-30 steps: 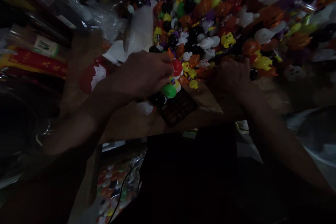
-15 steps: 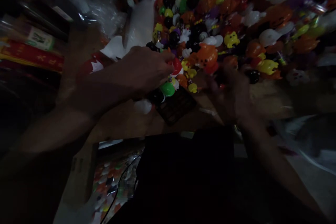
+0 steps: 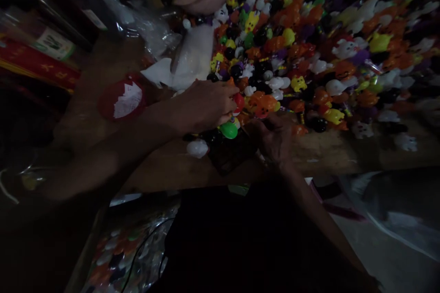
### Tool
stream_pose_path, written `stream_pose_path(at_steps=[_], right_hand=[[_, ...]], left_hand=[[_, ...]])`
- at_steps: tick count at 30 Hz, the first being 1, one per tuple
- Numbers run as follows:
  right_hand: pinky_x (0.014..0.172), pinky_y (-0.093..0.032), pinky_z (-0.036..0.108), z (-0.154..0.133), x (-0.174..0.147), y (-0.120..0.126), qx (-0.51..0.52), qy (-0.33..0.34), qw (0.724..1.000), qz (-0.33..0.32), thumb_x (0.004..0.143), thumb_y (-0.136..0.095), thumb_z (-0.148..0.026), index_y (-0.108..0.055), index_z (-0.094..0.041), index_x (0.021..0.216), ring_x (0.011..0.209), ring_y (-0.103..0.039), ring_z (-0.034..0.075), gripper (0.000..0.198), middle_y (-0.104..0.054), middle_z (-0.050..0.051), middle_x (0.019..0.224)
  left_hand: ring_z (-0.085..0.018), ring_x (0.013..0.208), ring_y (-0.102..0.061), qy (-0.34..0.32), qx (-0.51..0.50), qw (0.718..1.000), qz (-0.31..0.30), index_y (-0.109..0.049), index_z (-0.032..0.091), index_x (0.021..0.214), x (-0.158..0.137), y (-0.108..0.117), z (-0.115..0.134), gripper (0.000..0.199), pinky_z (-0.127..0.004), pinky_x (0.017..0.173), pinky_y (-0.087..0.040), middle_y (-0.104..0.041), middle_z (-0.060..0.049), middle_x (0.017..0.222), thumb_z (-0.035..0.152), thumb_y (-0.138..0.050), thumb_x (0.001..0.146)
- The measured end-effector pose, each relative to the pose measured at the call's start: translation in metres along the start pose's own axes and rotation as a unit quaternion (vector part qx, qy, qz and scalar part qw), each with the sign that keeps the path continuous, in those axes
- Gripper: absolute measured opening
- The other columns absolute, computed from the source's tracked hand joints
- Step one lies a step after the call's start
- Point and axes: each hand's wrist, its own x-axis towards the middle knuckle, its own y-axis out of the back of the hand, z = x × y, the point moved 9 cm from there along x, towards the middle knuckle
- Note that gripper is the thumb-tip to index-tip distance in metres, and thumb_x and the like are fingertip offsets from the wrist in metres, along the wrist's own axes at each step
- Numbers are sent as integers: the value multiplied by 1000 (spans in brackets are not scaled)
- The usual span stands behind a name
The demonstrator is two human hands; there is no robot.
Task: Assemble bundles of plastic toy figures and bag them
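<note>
My left hand [image 3: 210, 104] reaches over from the left, fingers curled round a cluster of small plastic toy figures. A red toy [image 3: 238, 103] shows at its fingertips and a green one [image 3: 228, 130] just below. My right hand [image 3: 273, 136] is close by on the right, its fingers bent inward; whether anything is between them is hidden in the dark. Just above those fingers lies an orange toy figure [image 3: 260, 102] with a face. A dark gridded tray [image 3: 228, 158] sits beneath both hands, and a white toy [image 3: 197, 148] rests at its left.
A large heap of colourful toys [image 3: 299, 46] covers the back and right of the wooden table [image 3: 161, 169]. To the left are a red round object with a white label [image 3: 127, 100] and clear plastic bags [image 3: 151, 32]. A yellow and pink container [image 3: 202, 2] stands behind.
The view has shifted, showing more of the heap. My right hand has moved left, closer to my left hand and the tray. My left hand keeps its grip beside the red toy.
</note>
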Motion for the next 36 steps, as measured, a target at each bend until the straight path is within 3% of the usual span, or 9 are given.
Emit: stream_pose_path(at_steps=[3, 6, 9, 16, 22, 26, 32, 36], right_hand=[[68, -55, 32, 7, -8, -14, 55, -42, 997, -19, 82, -75, -53, -74, -22, 83, 68, -64, 18, 31, -75, 1, 79], [79, -58, 36, 11, -10, -22, 61, -45, 996, -38, 81, -76, -55, -73, -23, 83, 81, -69, 21, 32, -77, 2, 85], [85, -57, 38, 14, -9, -24, 47, -30, 997, -51, 83, -75, -52, -74, -23, 87, 89, -72, 23, 30, -78, 2, 89], [90, -58, 43, 18, -10, -17, -33, 10, 999, 7, 87, -73, -51, -77, -25, 101, 93, -73, 26, 30, -80, 4, 102], [92, -58, 44, 7, -7, -25, -38, 61, 996, -46, 91, -69, -55, -76, -23, 107, 99, -71, 27, 36, -77, 7, 105], [93, -58, 43, -4, -5, -26, -46, 105, 990, -84, 95, -65, -52, -77, -25, 99, 100, -71, 26, 30, -77, 6, 104], [80, -58, 39, -18, -3, -26, -102, 165, 970, -144, 97, -63, -52, -77, -26, 84, 79, -69, 23, 32, -73, 4, 79], [77, -56, 36, -19, 4, -31, -132, 166, 959, -188, 99, -58, -56, -79, -26, 87, 80, -69, 23, 38, -74, 5, 81]], left_hand=[[-32, 124, -63, 10, 44, 997, -68, -73, 17, 101, -1, -6, 1, 21, -43, 91, -56, -61, -11, 143, 26, -53, 99], [-31, 128, -61, 20, 25, 996, -83, -74, 18, 102, -1, -7, -2, 24, -44, 95, -56, -56, -9, 151, 27, -51, 100], [-29, 126, -62, 11, 1, 998, -60, -73, 18, 99, -3, -7, -5, 24, -43, 97, -55, -60, -8, 146, 26, -51, 99], [-30, 141, -54, 22, -49, 998, -11, -72, 19, 104, -7, -10, -15, 24, -47, 105, -54, -52, -7, 158, 30, -51, 100], [-31, 142, -54, 12, -53, 999, -6, -73, 17, 104, -4, -10, -10, 20, -47, 110, -52, -55, -12, 155, 26, -56, 97], [-28, 145, -51, 1, -64, 998, 10, -72, 22, 104, -7, -8, -8, 19, -44, 113, -50, -55, -8, 155, 29, -56, 98], [-27, 145, -51, 9, -103, 994, 21, -71, 20, 106, -11, -12, -17, 21, -43, 114, -49, -55, -8, 155, 28, -53, 98], [-27, 135, -60, 9, -121, 992, 30, -71, 21, 108, -16, -2, -19, 28, -46, 111, -51, -60, -8, 149, 35, -48, 102]])
